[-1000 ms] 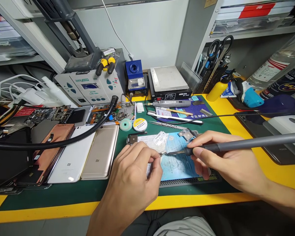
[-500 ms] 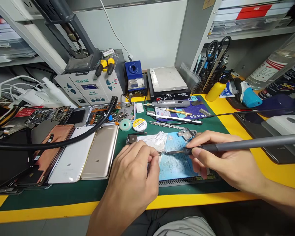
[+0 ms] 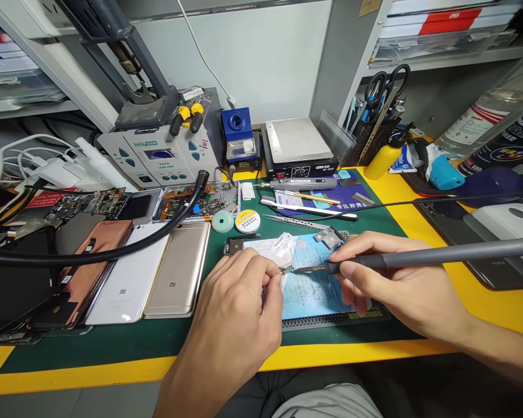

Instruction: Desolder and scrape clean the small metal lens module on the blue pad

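My right hand [image 3: 387,278] grips a dark grey soldering iron [image 3: 440,253], its fingers wrapped near the black collar. The iron's tip points left and meets, or nearly meets, a tiny metal part [image 3: 286,269]. Thumb and forefinger of my left hand [image 3: 239,302] are pinched at that small part, whose kind I cannot make out. Beneath lies a stained blue and white sheet [image 3: 311,296] on a dark perforated plate [image 3: 314,323]. A small circuit board piece [image 3: 330,238] sits at the sheet's upper right, and a dark module [image 3: 233,247] at its upper left.
Phones, including a gold one [image 3: 176,270], line the left side. A thick black hose [image 3: 113,254] crosses above them. Tweezers [image 3: 296,222], a white-bristled brush [image 3: 309,209] and a round tin [image 3: 247,221] lie behind the sheet. A hot air station [image 3: 161,157] stands at the back.
Hardly anything differs. The small part at my left fingertips seems to have shifted very slightly by the iron's tip; both hands keep their places.
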Available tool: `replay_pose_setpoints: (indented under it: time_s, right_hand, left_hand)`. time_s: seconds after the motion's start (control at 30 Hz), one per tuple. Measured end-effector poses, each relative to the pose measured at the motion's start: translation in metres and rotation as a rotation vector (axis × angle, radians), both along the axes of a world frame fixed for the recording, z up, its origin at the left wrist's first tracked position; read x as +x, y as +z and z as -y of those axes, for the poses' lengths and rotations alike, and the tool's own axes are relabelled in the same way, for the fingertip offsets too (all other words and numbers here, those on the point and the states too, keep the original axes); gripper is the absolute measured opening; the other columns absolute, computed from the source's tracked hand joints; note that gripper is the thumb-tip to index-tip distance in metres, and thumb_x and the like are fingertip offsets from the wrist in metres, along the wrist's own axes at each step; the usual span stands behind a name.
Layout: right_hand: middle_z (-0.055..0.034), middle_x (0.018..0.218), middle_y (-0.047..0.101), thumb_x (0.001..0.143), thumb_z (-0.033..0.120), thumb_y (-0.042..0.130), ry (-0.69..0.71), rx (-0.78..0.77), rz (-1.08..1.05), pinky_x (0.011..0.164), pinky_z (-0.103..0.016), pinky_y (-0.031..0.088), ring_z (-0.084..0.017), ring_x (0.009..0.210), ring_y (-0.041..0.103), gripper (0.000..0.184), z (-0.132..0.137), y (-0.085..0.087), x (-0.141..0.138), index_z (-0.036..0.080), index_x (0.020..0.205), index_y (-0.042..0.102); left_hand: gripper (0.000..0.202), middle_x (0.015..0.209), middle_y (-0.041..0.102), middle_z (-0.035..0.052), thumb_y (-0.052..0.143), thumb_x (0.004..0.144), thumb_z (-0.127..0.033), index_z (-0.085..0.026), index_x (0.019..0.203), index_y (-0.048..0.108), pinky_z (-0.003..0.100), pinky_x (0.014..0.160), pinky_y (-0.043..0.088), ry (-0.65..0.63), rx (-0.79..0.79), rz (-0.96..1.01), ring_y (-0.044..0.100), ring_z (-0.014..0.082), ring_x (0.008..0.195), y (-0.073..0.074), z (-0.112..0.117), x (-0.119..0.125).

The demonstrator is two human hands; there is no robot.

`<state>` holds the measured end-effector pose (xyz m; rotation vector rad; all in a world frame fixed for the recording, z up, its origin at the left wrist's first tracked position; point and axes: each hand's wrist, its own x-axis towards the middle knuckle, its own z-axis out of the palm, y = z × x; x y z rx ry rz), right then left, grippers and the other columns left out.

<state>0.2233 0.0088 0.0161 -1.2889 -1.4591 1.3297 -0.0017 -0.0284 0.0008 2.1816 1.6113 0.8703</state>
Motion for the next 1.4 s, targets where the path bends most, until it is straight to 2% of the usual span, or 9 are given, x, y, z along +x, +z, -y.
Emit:
replay_pose_setpoints:
  time_s: [0.73, 1.17, 1.4]
  right_hand:
    - [0.0012, 0.053, 0.070, 0.079, 0.031, 0.082, -0.038, -0.043, 0.070, 0.040, -0.023, 0.051, -0.014, 0.039, 0.061, 0.011, 0.003, 0.011, -0.004, 0.023, 0.081, 0.075]
    - [0.0010, 0.054, 0.070, 0.081, 0.032, 0.082, -0.030, -0.036, 0.079, 0.040, -0.023, 0.051, -0.015, 0.040, 0.062, 0.012, 0.003, 0.010, -0.004, 0.023, 0.083, 0.076]
    - [0.0001, 0.053, 0.071, 0.081, 0.031, 0.083, 0.007, -0.006, 0.041, 0.038, -0.022, 0.051, -0.015, 0.038, 0.063, 0.011, 0.001, 0.004, 0.000, 0.022, 0.082, 0.076]
  left_hand:
    - [0.020, 0.082, 0.062, 0.0002, 0.052, 0.101, -0.013, -0.021, 0.084, 0.058, 0.034, 0.071, 0.040, 0.001, 0.009, -0.009, 0.056, 0.0182, 0.078, 0.001, -0.001, 0.001]
    - [0.020, 0.082, 0.062, 0.0003, 0.052, 0.100, -0.013, -0.021, 0.084, 0.059, 0.034, 0.070, 0.040, 0.006, 0.013, -0.012, 0.056, 0.0184, 0.077, 0.002, -0.001, 0.000]
    - [0.018, 0.083, 0.062, 0.0006, 0.053, 0.101, -0.014, -0.021, 0.085, 0.059, 0.035, 0.071, 0.041, 0.005, 0.014, -0.008, 0.056, 0.0187, 0.079, 0.001, 0.000, 0.000]
